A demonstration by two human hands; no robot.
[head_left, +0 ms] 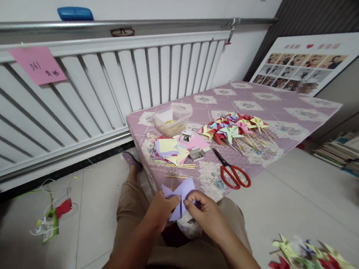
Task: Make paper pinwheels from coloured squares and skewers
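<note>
Paper (pixel 186 187) in light purple, with slits that split it into flaps, is up between two hands just in front of the near end of a cloth-covered table (pixel 206 99), above the person's lap. The left hand (pixel 161 205) is closed around the paper's left side, its thumb pressed on the face near the middle. The right hand (pixel 205 211) pinches the right side between thumb and bent fingers, the thumb tip close to the middle. On the table just beyond, a single stick (pixel 176 176) lies near the paper's top edge, with more sticks (pixel 184 166) next to a loose pile of coloured sheets (pixel 168 146). Two small open boxes (pixel 196 154) are right of the pile, and a clear plastic tub (pixel 181 122) stands behind it. Scissors (pixel 228 166) with red handles lie to the right, blades pointing away from the person. Past them, finished pinwheels (pixel 231 133) on sticks are heaped together, and another group of pinwheels (pixel 285 248) shows low at the right, away from the table.
</note>
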